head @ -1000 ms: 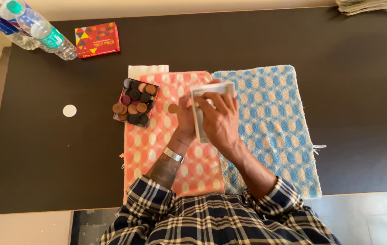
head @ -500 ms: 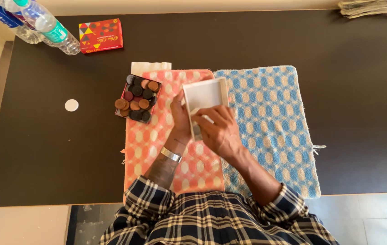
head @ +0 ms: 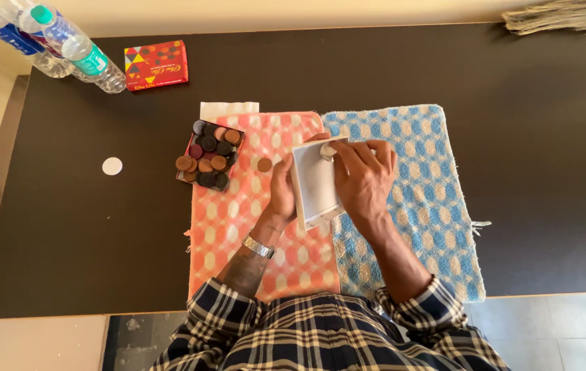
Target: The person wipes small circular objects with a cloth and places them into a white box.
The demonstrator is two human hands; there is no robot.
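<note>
Between my hands, a shallow white tray (head: pixel 315 184) stands tilted on edge over the seam of the pink towel (head: pixel 238 233) and the blue towel (head: pixel 430 206). My left hand (head: pixel 280 192) grips its left rim; my right hand (head: pixel 363 180) presses a small white wad (head: pixel 327 151) into its top corner. Left of my left hand, one brown disc (head: pixel 264 165) lies loose, and beyond it the box of discs (head: pixel 209 154) sits full, so the wiping looks unfinished.
</note>
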